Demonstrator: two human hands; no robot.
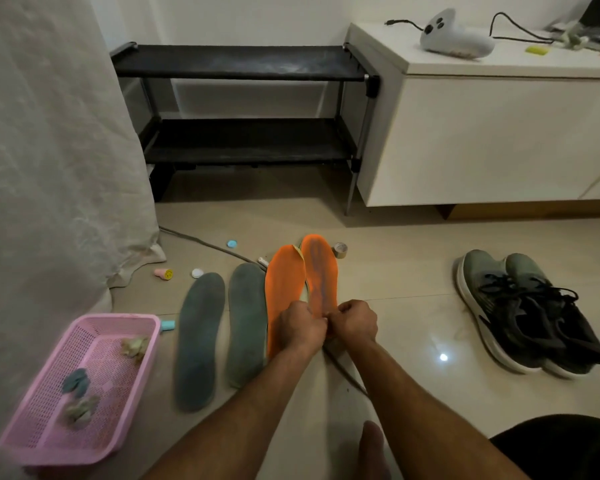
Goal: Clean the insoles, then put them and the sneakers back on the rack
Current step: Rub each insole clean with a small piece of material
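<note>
The person is sitting low on the pale tiled floor [413, 289], reaching both bare forearms forward to a row of four flat insoles lying side by side with their long axes running away from the body, toes pointing toward the black two-shelf shoe rack [243, 64] against the far wall. The left hand [300, 329] and the right hand [357, 325] are meeting knuckle to knuckle over the heel ends of the two bright orange foam insoles: the left-lying orange insole [286, 282], whose toe lining is peeling up, and the right-lying orange insole [321, 268], which is showing a greyish smear down its middle. Both hands are curled tight, and they appear to be pinching the near edge of the right-lying orange insole between them, though the fingertips are hidden and it is hard to say whether a small cloth is also being held. To the left, apart from the hands, two dull grey-green insoles [201, 337] are lying parallel, and beyond them a pink plastic mesh basket [49, 441] is holding a few crumpled scraps. The pair of dark grey lace-up sneakers [527, 306] is resting well off to the right, nearer the right arm. Since the orange insoles are lying directly ahead and lengthwise, any wiping stroke would likely be running outward along that axis, toward the rack; the rack's shelves are looking bare, so cleaning seems unfinished and returning has not begun.
</note>
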